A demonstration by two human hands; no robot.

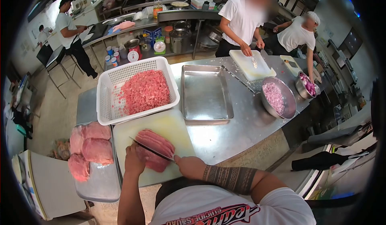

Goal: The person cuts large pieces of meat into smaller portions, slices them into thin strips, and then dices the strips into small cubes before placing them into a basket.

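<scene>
My right hand (189, 167) is closed round the handle of a knife (153, 150). The long blade lies slantwise across a piece of raw meat (156, 146) on a white cutting board (181, 126). Beyond the blade the meat is in parallel slices; on the near side it is one uncut piece. My left hand (135, 160) grips the meat's left end, with its fingers bent close to the blade's tip. On the left, a metal tray (98, 185) carries several large pieces of raw meat (96, 148).
A white perforated basket (105, 92) of diced meat stands behind the board. Right of it are a bare metal tray (206, 92), a steel rod (239, 79), a bowl (290, 102) of chopped onion and a bowl of red onions (309, 86). Two co-workers stand across the steel table (219, 138).
</scene>
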